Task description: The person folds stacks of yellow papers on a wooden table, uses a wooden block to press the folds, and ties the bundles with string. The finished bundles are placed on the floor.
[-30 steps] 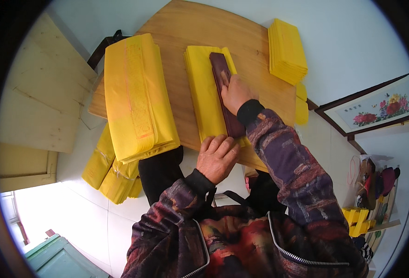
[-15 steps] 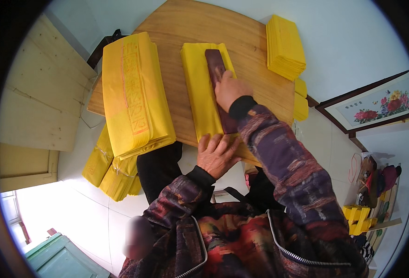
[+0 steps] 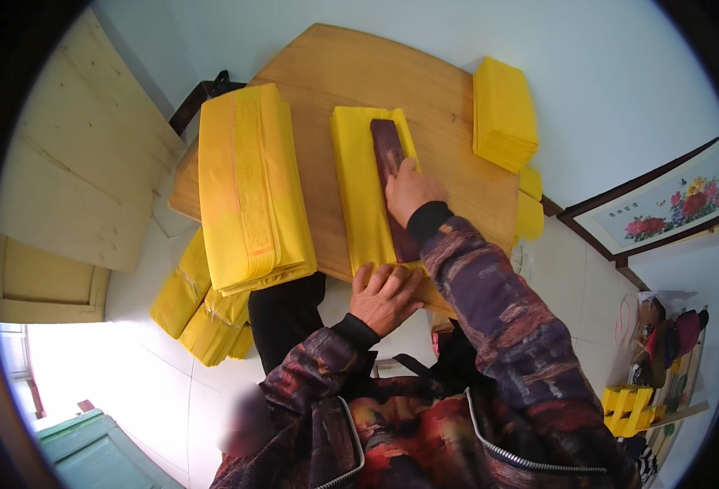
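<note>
A person in a dark patterned jacket leaned over a rounded wooden desk [image 3: 449, 106], both forearms reaching in from below. The right hand [image 3: 408, 189] lay flat, fingers together and extended, pressing on a dark brown wooden block [image 3: 385, 143] that ran lengthwise along a stack of yellow paper [image 3: 358, 187] at the middle of the desk. The hand pressed rather than gripped; the wrist was straight and the sleeve cuff sat just behind the knuckles. The left hand [image 3: 384, 295] rested palm down at the near end of the same stack, at the desk's near edge, fingers slightly spread and bent over the paper, holding it in place without closing around it.

The stack under the hands was long, narrow and bright yellow, its sheets squared up, the block covering its right half.

Left of that stack lay a thicker, wider bundle of yellow paper [image 3: 249, 187] with a printed band down its length, overhanging the desk's near edge. Right of the stack, at the desk's far corner, sat a smaller square pile of yellow sheets [image 3: 502, 114]. More yellow bundles [image 3: 200, 306] lay on the pale floor below the desk's left side. A framed flower picture [image 3: 669, 204] leaned against the wall to the right of the desk.
</note>
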A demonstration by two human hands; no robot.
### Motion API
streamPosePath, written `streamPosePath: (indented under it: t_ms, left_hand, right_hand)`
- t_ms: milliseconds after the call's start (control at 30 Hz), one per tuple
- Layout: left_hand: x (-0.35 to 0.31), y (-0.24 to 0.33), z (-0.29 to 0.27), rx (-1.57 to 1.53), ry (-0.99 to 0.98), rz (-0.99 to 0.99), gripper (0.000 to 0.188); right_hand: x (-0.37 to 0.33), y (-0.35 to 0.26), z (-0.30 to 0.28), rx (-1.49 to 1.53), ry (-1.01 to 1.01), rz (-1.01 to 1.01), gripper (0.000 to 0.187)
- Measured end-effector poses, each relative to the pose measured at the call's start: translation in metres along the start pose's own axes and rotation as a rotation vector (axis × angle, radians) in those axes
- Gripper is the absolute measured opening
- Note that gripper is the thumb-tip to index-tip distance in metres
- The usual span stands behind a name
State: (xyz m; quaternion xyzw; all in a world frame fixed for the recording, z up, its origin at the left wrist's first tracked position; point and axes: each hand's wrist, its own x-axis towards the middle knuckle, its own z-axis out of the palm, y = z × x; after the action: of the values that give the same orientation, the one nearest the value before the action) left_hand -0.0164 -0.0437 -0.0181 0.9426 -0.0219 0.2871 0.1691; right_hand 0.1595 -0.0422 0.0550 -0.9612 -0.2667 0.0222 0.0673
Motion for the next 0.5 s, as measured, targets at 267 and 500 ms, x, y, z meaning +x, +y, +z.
streamPosePath:
  t_ms: [267,500]
  left_hand:
    - [0.000,0.004,-0.004,0.006,-0.008,0.005,0.055]
    - [0.005,0.016,-0.021,0.057,-0.134,-0.027,0.054]
  right_hand:
    - [0.005,0.005,-0.003,0.085,-0.046,0.034,0.030]
    - [0.008,0.084,-0.023,0.745,0.216,0.074,0.033]
